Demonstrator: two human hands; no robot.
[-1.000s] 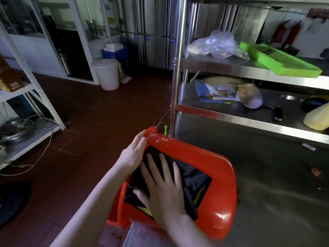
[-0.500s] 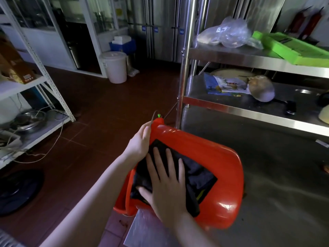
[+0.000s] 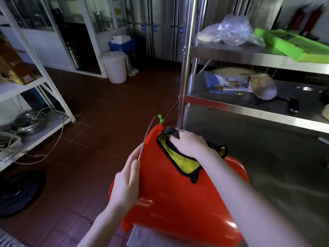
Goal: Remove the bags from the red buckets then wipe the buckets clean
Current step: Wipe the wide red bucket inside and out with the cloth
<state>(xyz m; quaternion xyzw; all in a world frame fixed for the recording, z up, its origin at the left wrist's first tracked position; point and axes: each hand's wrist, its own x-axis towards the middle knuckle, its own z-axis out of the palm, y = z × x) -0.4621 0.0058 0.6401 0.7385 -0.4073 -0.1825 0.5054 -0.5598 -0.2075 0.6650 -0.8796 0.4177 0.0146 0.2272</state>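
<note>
The red bucket (image 3: 187,198) lies on its side at the near corner of the steel counter (image 3: 284,184), its outer wall turned up under both hands and its rim end hanging out past the counter edge over the tiled floor (image 3: 85,157). The right hand (image 3: 188,144) is curled loosely over a black-edged yellow cloth (image 3: 183,162), pinning it to the wall near the far end of the bucket; the left hand (image 3: 126,184) is closed round the near rim with the wire handle (image 3: 147,136) running up past its thumb. No bag shows on this bucket, so this looks like the wiping step, though the inside is hidden from here. To wipe well, keep the left hand firm on the rim so the round wall cannot roll, press the cloth flat instead of bunched, and work in overlapping strokes back toward the body, turning the bucket to bring up fresh wall. Just beyond the right hand stands the shelf post (image 3: 185,68), close enough to knock knuckles on. To the left of the left hand there is only open floor, so weight should stay over the counter.
</note>
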